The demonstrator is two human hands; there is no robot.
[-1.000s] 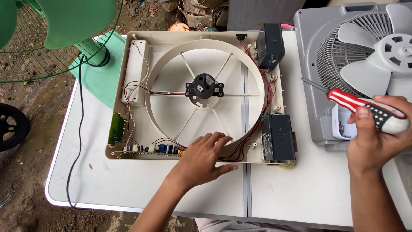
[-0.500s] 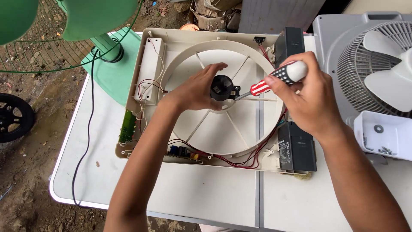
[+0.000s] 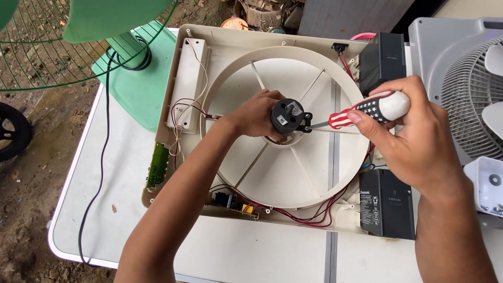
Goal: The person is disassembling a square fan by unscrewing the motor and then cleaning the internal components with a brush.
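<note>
Left hand (image 3: 258, 114) clamps the black motor (image 3: 287, 116); right hand (image 3: 406, 133) grips the screwdriver (image 3: 361, 111), tip at the motor's side. Looks like screw work; next move needs a steady motor and a seated tip.

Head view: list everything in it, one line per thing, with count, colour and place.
Fan housing: one, cream, middle of table, back open.
Motor: one, black, at housing's hub.
Batteries: two, black, along housing's right side.
Wires: several, red and white, along housing's edges.
Circuit board: one, green, housing's left edge.
Screwdriver: one, red, white and blue handle, tip at motor.
Box fan: one, grey, right.
Stand fan: one, green, upper left.
Cable: one, black, across table's left.
Table: one, white.
Left hand: grips motor.
Right hand: holds screwdriver.
</note>
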